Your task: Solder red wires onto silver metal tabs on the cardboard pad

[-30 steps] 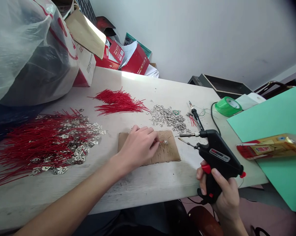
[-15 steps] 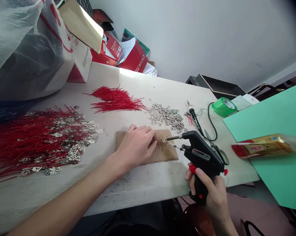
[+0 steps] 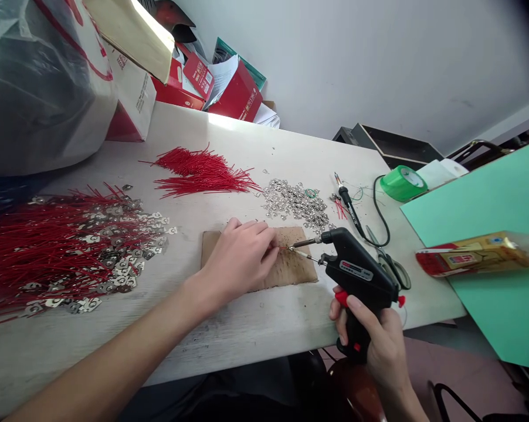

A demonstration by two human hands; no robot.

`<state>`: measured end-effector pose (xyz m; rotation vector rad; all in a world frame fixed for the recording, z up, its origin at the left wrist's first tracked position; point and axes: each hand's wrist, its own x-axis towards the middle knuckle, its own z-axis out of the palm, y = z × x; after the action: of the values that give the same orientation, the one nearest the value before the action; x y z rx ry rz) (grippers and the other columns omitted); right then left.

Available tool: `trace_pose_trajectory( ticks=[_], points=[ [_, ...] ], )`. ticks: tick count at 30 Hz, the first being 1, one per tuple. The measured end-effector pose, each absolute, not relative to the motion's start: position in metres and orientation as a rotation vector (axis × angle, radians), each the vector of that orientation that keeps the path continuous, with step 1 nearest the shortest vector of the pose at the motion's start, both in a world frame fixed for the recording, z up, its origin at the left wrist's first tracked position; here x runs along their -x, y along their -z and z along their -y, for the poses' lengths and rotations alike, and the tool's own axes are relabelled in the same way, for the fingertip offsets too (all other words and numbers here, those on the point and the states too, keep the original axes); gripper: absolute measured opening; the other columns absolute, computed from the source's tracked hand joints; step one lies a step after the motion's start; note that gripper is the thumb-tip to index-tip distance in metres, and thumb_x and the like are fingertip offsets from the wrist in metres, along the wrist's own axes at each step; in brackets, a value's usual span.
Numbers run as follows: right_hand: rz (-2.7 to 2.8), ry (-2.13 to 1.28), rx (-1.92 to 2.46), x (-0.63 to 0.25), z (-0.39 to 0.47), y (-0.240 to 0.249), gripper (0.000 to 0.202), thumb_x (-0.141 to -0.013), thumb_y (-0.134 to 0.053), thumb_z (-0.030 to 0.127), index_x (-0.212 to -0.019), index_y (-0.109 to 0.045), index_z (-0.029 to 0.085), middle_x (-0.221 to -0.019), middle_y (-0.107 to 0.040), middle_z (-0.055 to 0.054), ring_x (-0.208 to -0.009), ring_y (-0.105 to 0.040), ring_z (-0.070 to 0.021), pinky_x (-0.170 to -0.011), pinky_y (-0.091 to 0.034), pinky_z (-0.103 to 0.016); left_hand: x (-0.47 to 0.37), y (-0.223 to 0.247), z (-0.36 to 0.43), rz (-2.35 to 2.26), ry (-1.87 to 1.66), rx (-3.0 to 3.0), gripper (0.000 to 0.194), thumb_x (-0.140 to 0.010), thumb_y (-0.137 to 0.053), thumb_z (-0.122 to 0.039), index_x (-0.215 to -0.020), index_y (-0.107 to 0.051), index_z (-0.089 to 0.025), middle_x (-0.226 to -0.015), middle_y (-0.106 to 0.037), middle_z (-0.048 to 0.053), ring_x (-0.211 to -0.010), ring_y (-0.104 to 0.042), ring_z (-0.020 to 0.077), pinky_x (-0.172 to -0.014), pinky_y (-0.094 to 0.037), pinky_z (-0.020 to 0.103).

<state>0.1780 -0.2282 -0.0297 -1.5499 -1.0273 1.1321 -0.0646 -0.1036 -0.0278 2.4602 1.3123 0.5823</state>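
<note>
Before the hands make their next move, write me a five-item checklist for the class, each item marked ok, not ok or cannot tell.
1. Right hand gripping the soldering gun by its handle: ok.
2. Left hand holding the red wire: ok, a short length shows beyond the fingers.
3. Cardboard under the work: ok, it lies beneath the left hand and the gun's tip.
4. Tip hot enough: cannot tell, heat does not show.
5. Loose tools kept well away from the gun: not ok, scissors lie close beside it.
</note>
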Motion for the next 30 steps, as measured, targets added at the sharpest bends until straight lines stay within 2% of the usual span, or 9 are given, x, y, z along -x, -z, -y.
trace_pose_trajectory(
  ticks=[6, 12, 17, 23, 30],
  points=[
    [1.012, -1.127, 1.547, -0.1760, 0.2275, 0.0268, 0.038, -0.098, -0.069, 0.052, -0.102, -0.076, 0.014, -0.071, -0.071, -0.005, -0.047, -0.053, -0.0140, -0.054, -0.039, -0.034, 0.0641, 0.0281, 0.1039, -1.315, -0.575, -2.474, 0.016, -0.103, -0.056, -0.024, -0.089, -0.063, -0.019, -0.089, -0.070, 0.002, -0.088, -0.065, 0.0222, -0.078, -0.031, 0.039],
    [1.061, -1.121, 1.566, -0.1754, 0.2272, 0.0255, 0.040, -0.101, -0.064, 0.052, -0.090, -0.076, 0.015, -0.059, -0.065, -0.002, -0.049, -0.054, -0.0145, -0.061, -0.042, -0.034, 0.0634, 0.0283, 0.1033, -1.315, -0.581, -2.483, 0.016, -0.103, -0.055, -0.024, -0.089, -0.063, -0.019, -0.089, -0.071, 0.002, -0.088, -0.066, 0.0225, -0.078, -0.031, 0.039],
    [1.057, -1.129, 1.578, -0.1761, 0.2275, 0.0258, 0.041, -0.101, -0.065, 0.053, -0.090, -0.076, 0.015, -0.059, -0.065, -0.003, -0.049, -0.053, -0.0156, -0.061, -0.041, -0.034, 0.0635, 0.0280, 0.1035, -1.328, -0.576, -2.486, 0.016, -0.102, -0.054, -0.024, -0.090, -0.064, -0.019, -0.089, -0.071, 0.002, -0.088, -0.066, 0.0229, -0.078, -0.031, 0.039],
    [1.108, -1.143, 1.600, -0.1751, 0.2269, 0.0225, 0.048, -0.103, -0.060, 0.055, -0.075, -0.072, 0.017, -0.048, -0.056, -0.002, -0.047, -0.048, -0.0155, -0.053, -0.034, -0.033, 0.0638, 0.0277, 0.1047, -1.327, -0.577, -2.485, 0.017, -0.102, -0.055, -0.023, -0.089, -0.064, -0.019, -0.089, -0.071, 0.003, -0.089, -0.066, 0.0231, -0.078, -0.033, 0.039],
    [1.124, -1.126, 1.602, -0.1754, 0.2266, 0.0222, 0.048, -0.103, -0.061, 0.053, -0.073, -0.073, 0.017, -0.048, -0.056, -0.003, -0.049, -0.052, -0.0163, -0.055, -0.038, -0.033, 0.0641, 0.0272, 0.1046, -1.334, -0.567, -2.496, 0.017, -0.102, -0.055, -0.023, -0.089, -0.064, -0.019, -0.089, -0.071, 0.003, -0.088, -0.066, 0.0228, -0.077, -0.033, 0.039]
  ],
)
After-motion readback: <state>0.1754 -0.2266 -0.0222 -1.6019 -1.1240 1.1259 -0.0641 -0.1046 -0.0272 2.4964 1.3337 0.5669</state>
